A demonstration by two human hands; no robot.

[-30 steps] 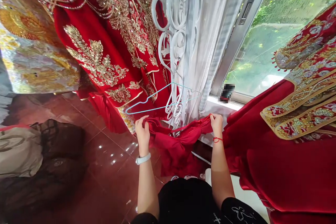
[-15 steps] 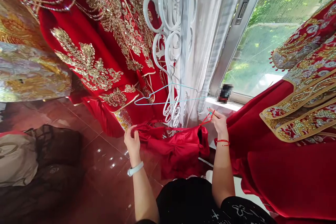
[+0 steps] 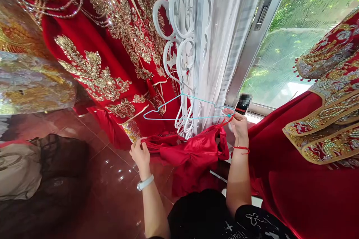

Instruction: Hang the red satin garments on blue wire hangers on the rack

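A shiny red satin dress (image 3: 193, 149) is stretched between my two hands. My left hand (image 3: 139, 154) is closed round its left end, near the gathered top edge. At the other end, my right hand (image 3: 238, 123) pinches a thin red strap (image 3: 223, 122) of the dress, close to the right end of a light blue wire hanger (image 3: 168, 118). Fingers of that hand touch or nearly touch the hanger's notch; the exact contact is hard to make out. The hanger hangs by its hook from white scrolled metalwork (image 3: 185, 39), above the dress.
A red gown with gold beading (image 3: 95, 69) hangs at left, beside a gold and silver garment (image 3: 33, 78). An embroidered red garment (image 3: 316, 130) hangs at right. A window (image 3: 288, 52) and white curtain (image 3: 221, 37) stand behind. A dark sheer bag (image 3: 64, 168) rests on the tiled floor.
My right hand has moved up and slightly right with the strap, reaching the hanger's right end. The right side of the dress has lifted a little. My left hand keeps its hold.
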